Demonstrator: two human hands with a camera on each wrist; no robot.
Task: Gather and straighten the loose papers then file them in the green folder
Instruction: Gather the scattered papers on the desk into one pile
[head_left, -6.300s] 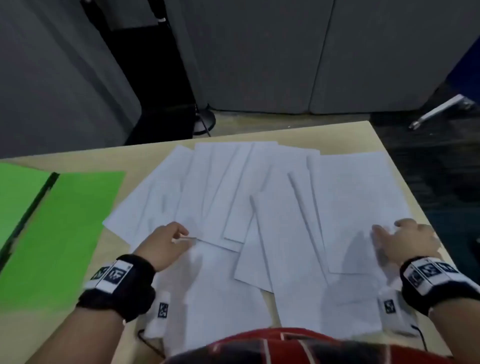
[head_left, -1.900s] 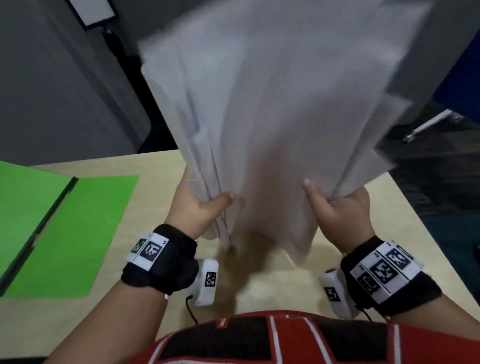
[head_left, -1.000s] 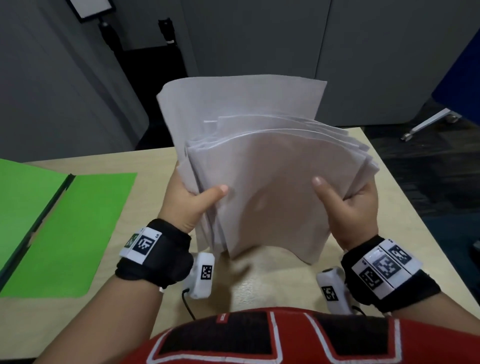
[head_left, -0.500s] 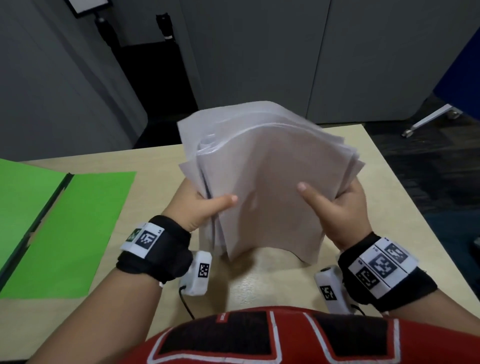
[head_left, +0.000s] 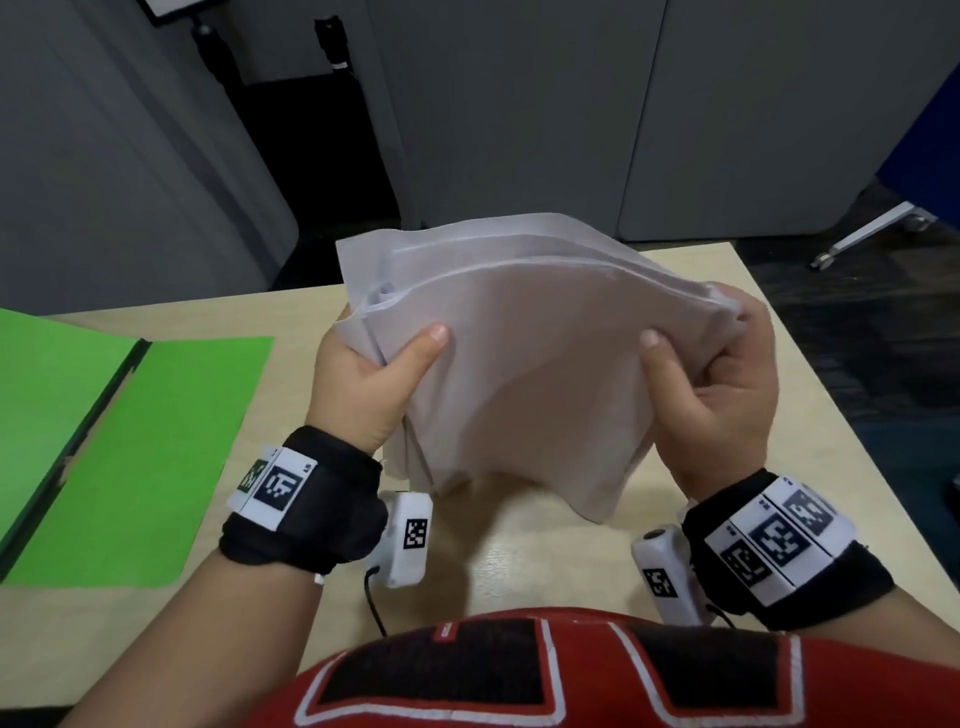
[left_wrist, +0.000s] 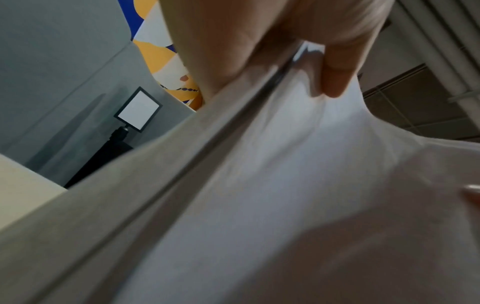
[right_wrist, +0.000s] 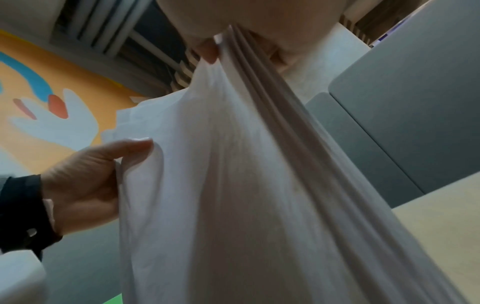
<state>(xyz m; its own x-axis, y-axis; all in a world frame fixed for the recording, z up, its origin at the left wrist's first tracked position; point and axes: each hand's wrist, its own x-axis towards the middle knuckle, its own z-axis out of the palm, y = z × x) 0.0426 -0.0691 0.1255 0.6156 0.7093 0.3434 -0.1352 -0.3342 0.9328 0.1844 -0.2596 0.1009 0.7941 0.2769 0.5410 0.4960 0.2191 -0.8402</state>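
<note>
Both hands grip the paper stack (head_left: 524, 364) upright over the table (head_left: 519, 551): left hand (head_left: 363, 384), right hand (head_left: 727, 384), thumbs in front. Sheets look uneven, I think. Green folder (head_left: 130, 441) lies open at left.

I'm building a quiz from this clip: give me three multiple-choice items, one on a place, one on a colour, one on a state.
1. Where does the folder lie relative to the stack of papers?
A. on the person's left
B. on the person's right
C. under the stack

2. What colour is the folder?
A. blue
B. green
C. red

3. How is the stack held?
A. flat on the table
B. by the left hand alone
C. upright, gripped by both hands

Answers:
1 A: the folder lies open on the table, left of the stack of papers.
2 B: both its leaves are bright green.
3 C: the left hand and right hand each grip a side, thumbs on the front sheet.
</note>
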